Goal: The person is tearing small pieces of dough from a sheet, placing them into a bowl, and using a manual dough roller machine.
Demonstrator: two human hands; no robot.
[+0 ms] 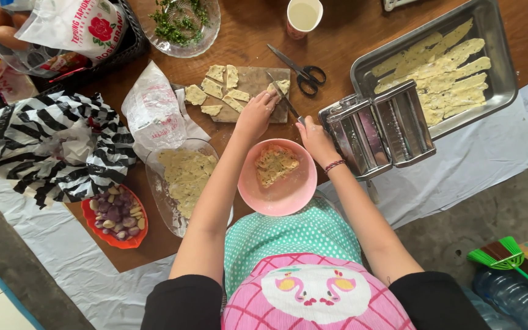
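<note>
My left hand (256, 113) presses on a piece of pale dough (278, 87) on a small wooden cutting board (256, 78). My right hand (316, 139) grips the handle of a knife (282, 96) whose blade lies across that dough. Several cut dough pieces (217, 90) lie on the board's left part. A pink bowl (278, 193) with a lump of herbed dough sits just below both hands.
A metal pasta roller (379, 128) stands right of my right hand, beside a steel tray (496, 61) of rolled dough strips. Scissors (300, 71), a cup (304, 15), a glass dish of herbs (181, 24), a glass bowl of dough (181, 177), a red bowl of shallots and garlic (115, 217) and bags surround the board.
</note>
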